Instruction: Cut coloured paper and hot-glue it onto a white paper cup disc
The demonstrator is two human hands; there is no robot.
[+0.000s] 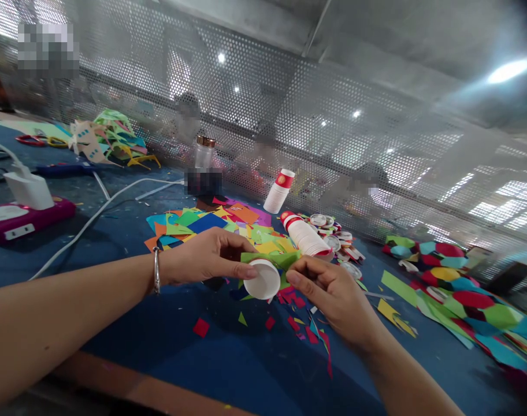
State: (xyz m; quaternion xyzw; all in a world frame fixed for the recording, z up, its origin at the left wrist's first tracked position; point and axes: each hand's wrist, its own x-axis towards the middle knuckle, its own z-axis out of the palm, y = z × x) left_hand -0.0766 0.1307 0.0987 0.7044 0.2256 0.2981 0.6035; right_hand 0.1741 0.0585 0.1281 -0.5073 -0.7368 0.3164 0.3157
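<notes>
My left hand (215,257), with a silver bracelet at the wrist, is closed, thumb pressed on the upper edge of a white paper disc (262,279) that looks like a cup's round end. Behind the disc runs a strip of green paper (289,260). Its right end is pinched between the thumb and fingers of my right hand (324,283). Both hands hover above the blue table (168,341), and the back of the disc is hidden. Beyond them lies a pile of coloured paper pieces (203,222).
Stacked paper cups (277,196) stand behind the pile; another stack (304,234) lies tipped over beside cut cup pieces (344,240). Colourful patchwork paper shapes (471,303) fill the right side. At left are a magenta power strip (33,222), a white cable (79,234) and scissors (32,140).
</notes>
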